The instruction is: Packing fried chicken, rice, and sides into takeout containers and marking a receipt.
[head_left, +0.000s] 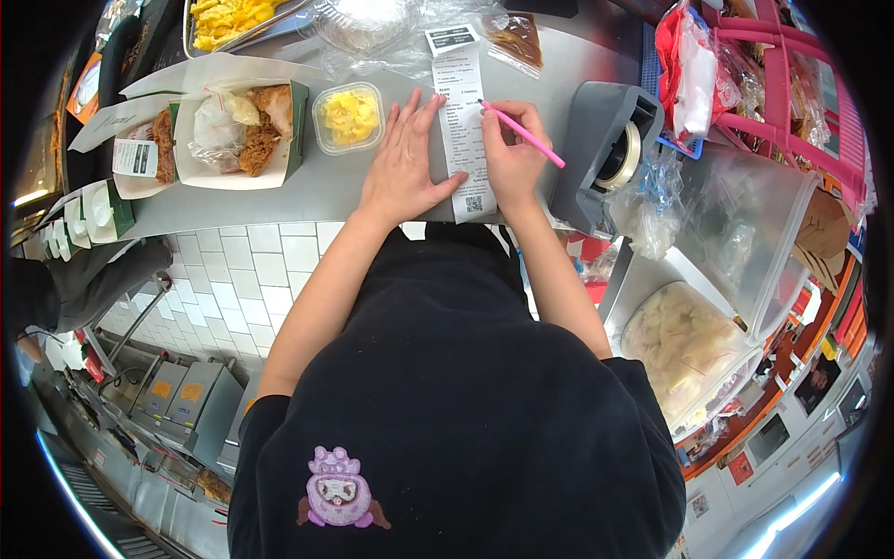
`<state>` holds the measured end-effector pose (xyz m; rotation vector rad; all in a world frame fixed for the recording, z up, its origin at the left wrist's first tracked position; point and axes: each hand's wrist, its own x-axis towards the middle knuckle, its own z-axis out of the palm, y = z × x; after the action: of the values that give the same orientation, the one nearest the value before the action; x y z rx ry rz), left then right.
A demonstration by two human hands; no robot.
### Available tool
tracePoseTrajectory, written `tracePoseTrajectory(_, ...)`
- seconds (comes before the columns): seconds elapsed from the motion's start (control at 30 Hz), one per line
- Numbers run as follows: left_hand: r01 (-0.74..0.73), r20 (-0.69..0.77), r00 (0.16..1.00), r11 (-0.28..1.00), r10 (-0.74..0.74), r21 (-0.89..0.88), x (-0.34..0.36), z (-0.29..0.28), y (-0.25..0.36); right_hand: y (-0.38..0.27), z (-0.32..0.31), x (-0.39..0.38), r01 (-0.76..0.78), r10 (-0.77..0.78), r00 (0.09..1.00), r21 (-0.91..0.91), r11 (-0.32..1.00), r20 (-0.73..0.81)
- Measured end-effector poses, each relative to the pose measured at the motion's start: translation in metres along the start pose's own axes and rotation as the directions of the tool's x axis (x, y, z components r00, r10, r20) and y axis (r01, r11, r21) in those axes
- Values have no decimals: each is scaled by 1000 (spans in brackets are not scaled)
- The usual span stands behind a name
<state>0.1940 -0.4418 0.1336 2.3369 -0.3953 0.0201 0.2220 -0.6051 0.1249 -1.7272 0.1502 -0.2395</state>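
Note:
A long white printed receipt (pixel 461 121) lies on the steel counter, running away from me. My left hand (pixel 402 166) is flat, fingers stretched out, its thumb and fingertips touching the receipt's left edge. In my right hand (pixel 515 160) is a pink pen (pixel 524 136), its tip at the receipt's right edge. Left of my left hand stands a small clear tub (pixel 348 118) of yellow chunks. Farther left, an open paper box (pixel 291 130) holds fried chicken (pixel 262 140) and tied plastic bags.
A grey tape dispenser (pixel 582 154) stands right of my hand. Beyond the receipt lie a sauce bag (pixel 515 45) and a clear plastic lid (pixel 366 23). Another labelled chicken box (pixel 137 158) is far left. Clear bins (pixel 740 224) and a pink rack (pixel 780 93) crowd the right.

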Motion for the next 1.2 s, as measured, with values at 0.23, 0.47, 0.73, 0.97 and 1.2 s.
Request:
tracePoseTrajectory(0.23, -2, -3, 1000, 1000, 2, 14, 1, 1, 1, 0, 1, -2, 164, -148, 979, -112, 980, 137)
tracePoseTrajectory(0.47, 25, 57, 998, 997, -30, 74, 2, -2, 3, 2, -19, -14, 122, -113, 991, -133, 984, 71)
tracePoseTrajectory(0.73, 17, 80, 996, 989, -29, 149, 3, -1, 5, 4, -15, -14, 310, -274, 945, -216, 926, 179)
tracePoseTrajectory(0.97, 13, 81, 996, 986, -27, 164, 4, -1, 5, 6, -15, -13, 299, -261, 948, -223, 928, 184)
tracePoseTrajectory(1.2, 4, 82, 996, 986, -18, 165, 3, 0, 5, 3, -14, -13, 270, -236, 955, -205, 941, 178)
